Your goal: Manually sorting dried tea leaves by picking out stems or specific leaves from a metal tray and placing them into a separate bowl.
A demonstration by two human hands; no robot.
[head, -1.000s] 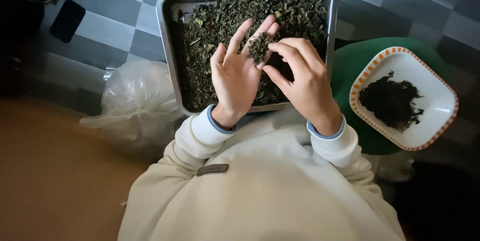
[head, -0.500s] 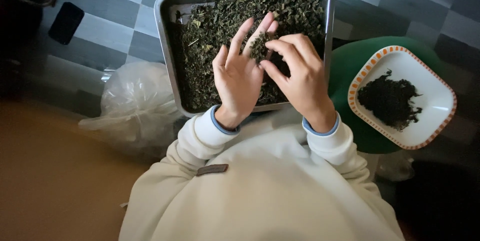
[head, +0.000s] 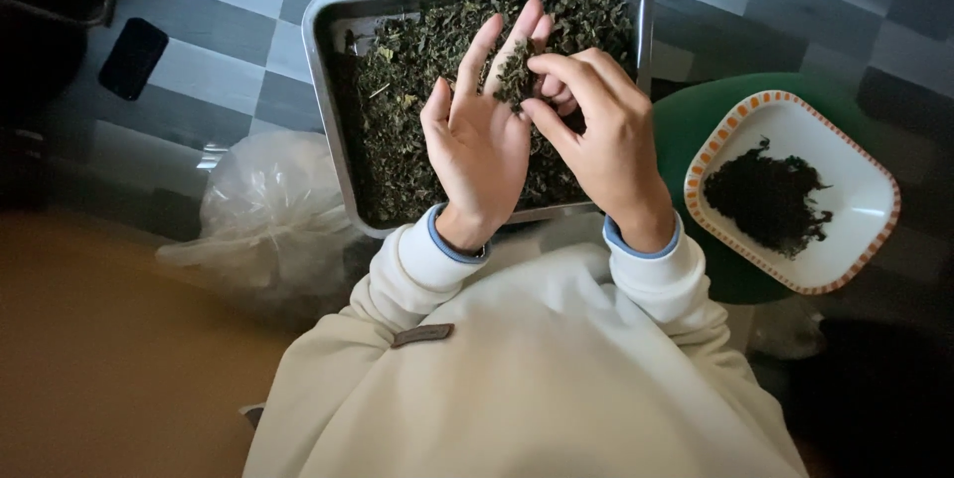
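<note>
Pinching leaf clump point(head: 515, 73), right hand point(head: 596, 130) against left hand point(head: 482, 140), above tray point(head: 328, 90)

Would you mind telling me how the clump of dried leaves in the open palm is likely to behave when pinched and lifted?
The clump of dried leaves looks loose and crumbly, so bits would probably drop into the metal tray. It seems very light, resting on the fingers of the left hand. The right hand pinches it gently; a hard squeeze would likely crush it.

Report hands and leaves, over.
Left hand open, palm up over grey metal tray. Right hand pinching clump of dried green leaves. Nothing obstructing.
</note>
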